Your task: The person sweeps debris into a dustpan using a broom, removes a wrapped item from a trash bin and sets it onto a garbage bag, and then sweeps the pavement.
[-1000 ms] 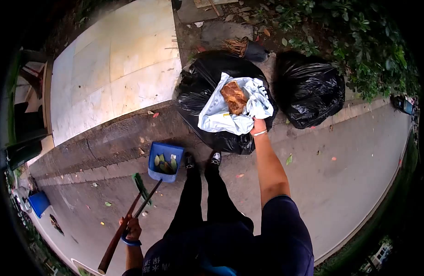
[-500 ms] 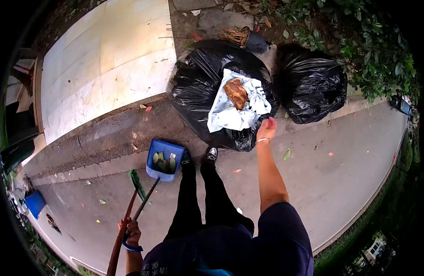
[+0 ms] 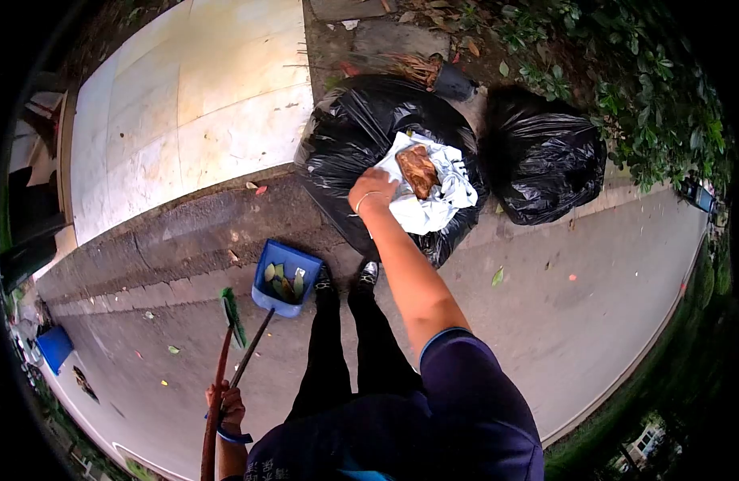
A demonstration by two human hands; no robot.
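Note:
My left hand (image 3: 231, 403) is closed around the handles of a broom (image 3: 217, 401) and a long-handled dustpan (image 3: 312, 264). The broom's green bristles (image 3: 233, 316) hang just left of the pan. Several leaves (image 3: 284, 280) lie inside the blue pan. My right hand (image 3: 373, 191) reaches over a large full black garbage bag (image 3: 345, 128), its fingers closed at the left edge of a crumpled white plastic bag (image 3: 426, 218). The fingertips are partly hidden. Spread open on top of the black bag, the white plastic carries a glossy brown lump (image 3: 417, 170).
Another full black bag (image 3: 544, 160) stands to the right, beside leafy bushes (image 3: 650, 96). Behind the bags lies a dark pot (image 3: 454, 82) with dry stems. Pale stone slabs (image 3: 193, 104) border the curb at upper left. A blue bin (image 3: 55, 349) is at far left.
My right hand has moved left across the black bag, from the white plastic bag's lower right to its left edge. My left hand still holds the broom and dustpan.

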